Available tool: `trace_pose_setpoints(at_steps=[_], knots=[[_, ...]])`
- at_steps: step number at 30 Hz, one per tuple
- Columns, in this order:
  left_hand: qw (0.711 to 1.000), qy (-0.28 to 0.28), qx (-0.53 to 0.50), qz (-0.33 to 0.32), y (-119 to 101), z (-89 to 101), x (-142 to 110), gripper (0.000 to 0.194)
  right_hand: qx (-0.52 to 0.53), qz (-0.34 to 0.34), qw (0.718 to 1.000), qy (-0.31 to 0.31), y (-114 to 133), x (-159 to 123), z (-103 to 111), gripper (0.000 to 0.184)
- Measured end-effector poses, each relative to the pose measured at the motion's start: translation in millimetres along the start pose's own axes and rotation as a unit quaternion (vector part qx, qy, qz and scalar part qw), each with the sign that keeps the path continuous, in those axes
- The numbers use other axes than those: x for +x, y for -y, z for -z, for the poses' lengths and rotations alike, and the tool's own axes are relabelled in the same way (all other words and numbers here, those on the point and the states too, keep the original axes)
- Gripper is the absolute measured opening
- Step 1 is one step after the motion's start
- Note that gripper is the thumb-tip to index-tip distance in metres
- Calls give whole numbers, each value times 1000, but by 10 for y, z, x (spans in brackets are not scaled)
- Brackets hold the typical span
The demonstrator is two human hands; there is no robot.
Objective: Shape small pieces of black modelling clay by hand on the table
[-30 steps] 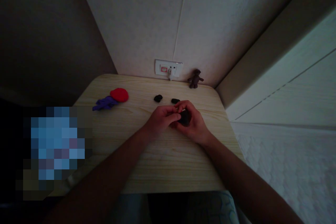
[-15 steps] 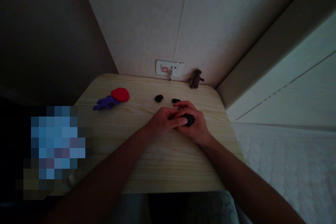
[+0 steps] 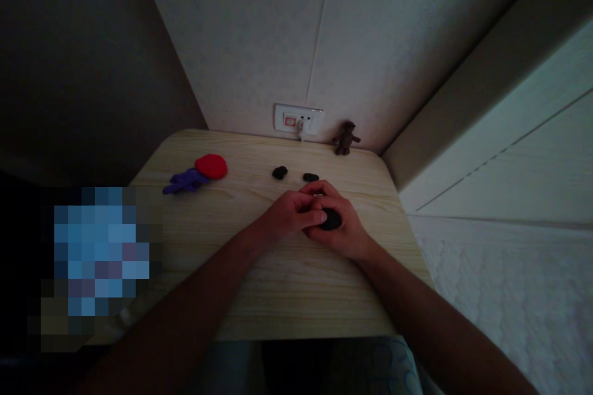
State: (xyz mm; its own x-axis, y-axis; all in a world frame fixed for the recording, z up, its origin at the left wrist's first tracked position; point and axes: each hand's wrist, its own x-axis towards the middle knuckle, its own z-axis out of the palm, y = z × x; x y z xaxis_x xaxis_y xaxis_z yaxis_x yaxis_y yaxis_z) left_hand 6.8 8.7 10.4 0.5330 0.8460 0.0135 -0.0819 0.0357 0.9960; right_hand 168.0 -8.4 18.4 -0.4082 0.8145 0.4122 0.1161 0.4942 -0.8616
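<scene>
Both hands meet over the right half of the wooden table (image 3: 278,296), around a rounded lump of black modelling clay (image 3: 332,220). My right hand (image 3: 348,227) cups the lump, its fingers curled around the far side. My left hand (image 3: 293,215) is closed against it, thumb pressed on the lump's left side; its fingertips are partly hidden. Just beyond the hands lie a small black clay roll (image 3: 311,177) and, farther left, a small knobbly black clay piece (image 3: 280,172).
A flat red clay disc (image 3: 212,166) overlaps purple clay strands (image 3: 186,181) at the table's left. A small brown clay figure (image 3: 345,138) stands at the back right against the wall. A wall socket (image 3: 299,120) with something plugged in sits behind. The lower left is pixelated.
Both hands stay on the black lump, which has shifted slightly toward me. My right fingers have drawn back, so the small black roll behind them shows fully.
</scene>
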Motion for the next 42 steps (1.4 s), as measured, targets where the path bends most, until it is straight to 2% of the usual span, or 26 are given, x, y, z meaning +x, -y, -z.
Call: trace_pose_setpoints(at_steps=[6, 10, 13, 19, 25, 27, 29, 32, 35, 42], knots=[[1000, 3, -22, -2, -5, -14, 15, 16, -25, 18, 999, -19, -29, -2, -7, 17], [998, -24, -53, 14, -9, -22, 15, 18, -65, 23, 997, -44, -27, 9, 7, 17], [998, -31, -60, 17, -15, -23, 10, 19, -67, 21, 997, -34, -24, 12, 42, 20], [998, 19, -58, 21, -29, -21, 10, 19, -32, 10, 999, -9, -37, -9, 61, 29], [998, 16, -62, 14, -33, -32, 18, 29, -53, 21, 998, -22, -44, -6, 3, 25], [999, 8, -48, 7, -23, -23, 18, 29, -55, 25, 998, -9, -32, 3, 16, 22], [1000, 0, -20, -5, -7, -7, 15, 19, -50, 28, 998, 24, -18, 9, 39, 23], [1000, 9, 16, -12, 13, 15, 11, 15, -30, 29, 997, 60, -11, 8, 62, 19], [999, 21, 34, -3, 25, 24, 16, 17, -18, 24, 999, 44, -38, -3, 50, 11], [1000, 21, 2, 21, 2, 6, 34, 22, -44, 39, 998, -17, -120, 8, 56, 12]])
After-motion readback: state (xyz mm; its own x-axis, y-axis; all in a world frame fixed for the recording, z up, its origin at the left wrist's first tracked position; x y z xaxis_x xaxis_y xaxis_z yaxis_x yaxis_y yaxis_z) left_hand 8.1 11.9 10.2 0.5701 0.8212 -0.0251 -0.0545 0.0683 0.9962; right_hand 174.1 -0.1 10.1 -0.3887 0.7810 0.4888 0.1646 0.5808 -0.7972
